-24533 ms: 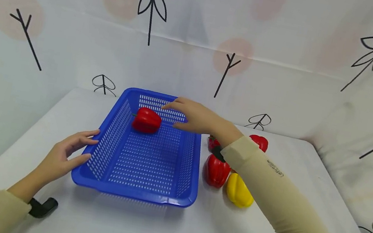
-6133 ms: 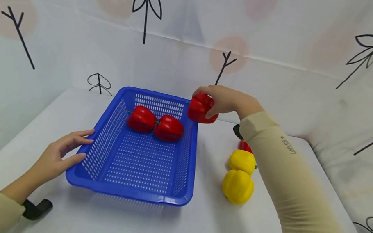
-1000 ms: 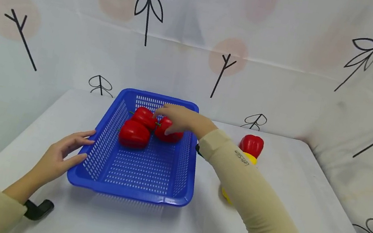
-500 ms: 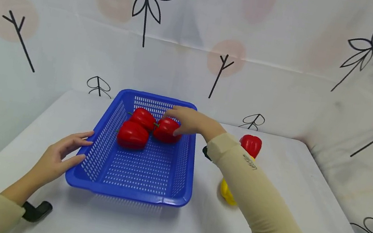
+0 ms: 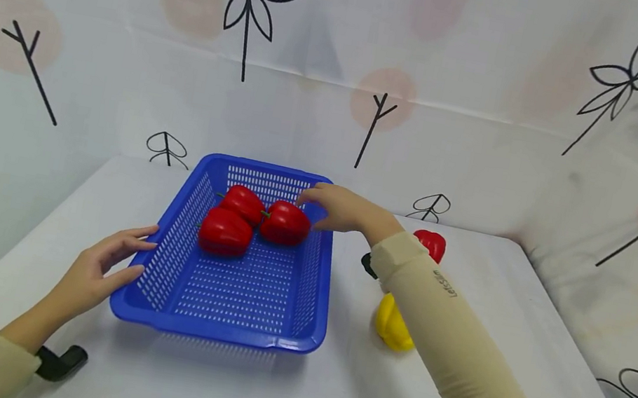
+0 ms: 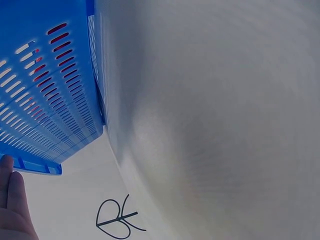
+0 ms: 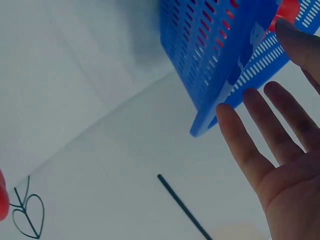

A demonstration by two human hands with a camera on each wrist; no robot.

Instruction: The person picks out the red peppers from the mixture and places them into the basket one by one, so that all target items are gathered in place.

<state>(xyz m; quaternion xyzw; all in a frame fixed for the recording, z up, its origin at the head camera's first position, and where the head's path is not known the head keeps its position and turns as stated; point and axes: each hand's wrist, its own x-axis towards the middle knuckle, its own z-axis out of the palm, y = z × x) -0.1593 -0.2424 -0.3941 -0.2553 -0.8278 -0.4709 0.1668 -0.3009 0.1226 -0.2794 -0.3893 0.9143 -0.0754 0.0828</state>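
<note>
A blue plastic basket (image 5: 240,336) stands on the white table, with three red bell peppers inside: a rear one (image 5: 243,203), a front one (image 5: 225,232) and a right one (image 5: 285,223). My left hand (image 5: 100,267) rests its fingertips against the basket's left rim, fingers relaxed. Above the basket's far right rim is my right hand (image 5: 343,209), empty and just right of the right pepper. In the right wrist view its fingers (image 7: 250,145) spread apart near the rim. The left wrist view shows only some fingers by the basket.
Right of the basket lie a red bell pepper (image 5: 431,244) and a yellow bell pepper (image 5: 395,324), both partly covered by my right sleeve (image 5: 458,352). Behind the table hangs a white patterned cloth (image 5: 475,77).
One red pepper lay in the basket at first; now three do. My right hand, earlier holding a red pepper, has drawn back rightward from the right pepper. My left hand stays at the rim.
</note>
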